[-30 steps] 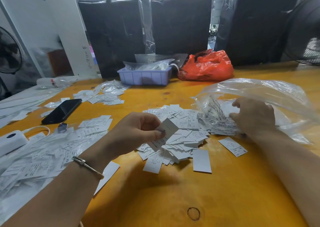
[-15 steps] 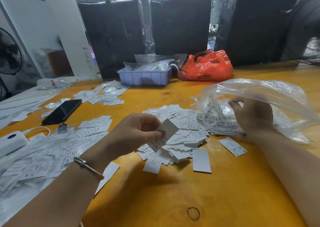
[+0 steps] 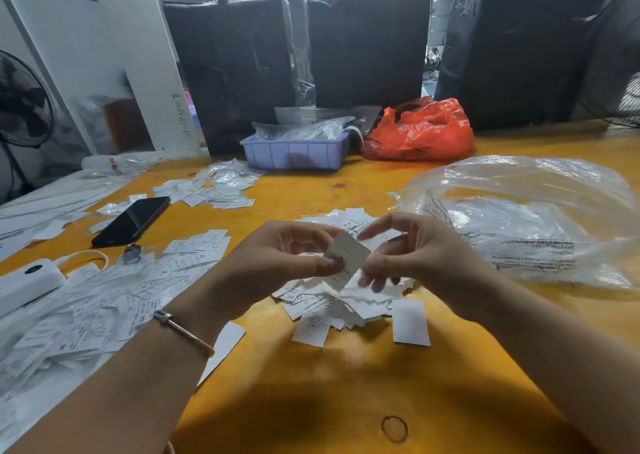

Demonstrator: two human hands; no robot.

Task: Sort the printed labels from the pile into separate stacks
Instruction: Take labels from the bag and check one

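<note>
A loose pile of white printed labels (image 3: 322, 311) lies on the yellow table in front of me. Just above the pile, my left hand (image 3: 277, 256) pinches a small white label (image 3: 349, 256) between thumb and fingers. My right hand (image 3: 422, 256) hovers at that label's right edge with its fingers spread and loosely bent; motion blur hides whether they touch it. Sorted labels (image 3: 104, 301) spread in overlapping rows on my left, and a smaller group (image 3: 221, 190) lies farther back.
A crumpled clear plastic bag (image 3: 519, 218) lies right of the pile. A black phone (image 3: 133, 220) and white power bank (image 3: 24, 280) sit left. A blue tray (image 3: 294, 154), a red bag (image 3: 422, 131) and black wrapped bales (image 3: 367, 38) stand behind. A rubber band (image 3: 394, 428) lies near me.
My right hand has left the plastic bag and moved left to the label held by my left hand. The left hand has risen slightly over the pile.
</note>
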